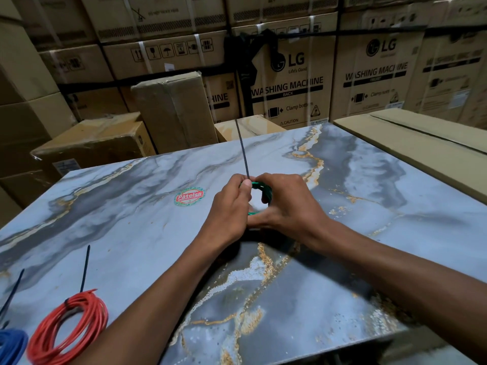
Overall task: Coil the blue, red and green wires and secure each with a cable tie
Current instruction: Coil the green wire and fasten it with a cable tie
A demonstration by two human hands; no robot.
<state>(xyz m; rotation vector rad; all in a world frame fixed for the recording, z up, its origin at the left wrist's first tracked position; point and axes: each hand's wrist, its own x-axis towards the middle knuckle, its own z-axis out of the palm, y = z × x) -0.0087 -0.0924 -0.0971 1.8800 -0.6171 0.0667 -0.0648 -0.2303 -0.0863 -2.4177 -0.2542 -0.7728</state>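
Note:
A small coil of green wire [263, 189] is held above the middle of the marble table [369, 206], mostly hidden by both hands. My right hand [287, 204] grips the coil from the right. My left hand [232, 204] pinches a black cable tie [242, 151] at the coil's top, and the tie's long tail sticks up and away. At the near left lies the red wire coil [69, 329], bound by a black tie [84, 270] whose tail points up. The blue wire coil [10, 343] is cut off by the bottom-left corner, with its own black tie [13, 293].
A round red and green sticker [189, 196] is on the table left of my hands. Stacked cardboard appliance boxes [290, 83] wall in the far side. A flat cardboard box [421, 138] lies along the table's right edge.

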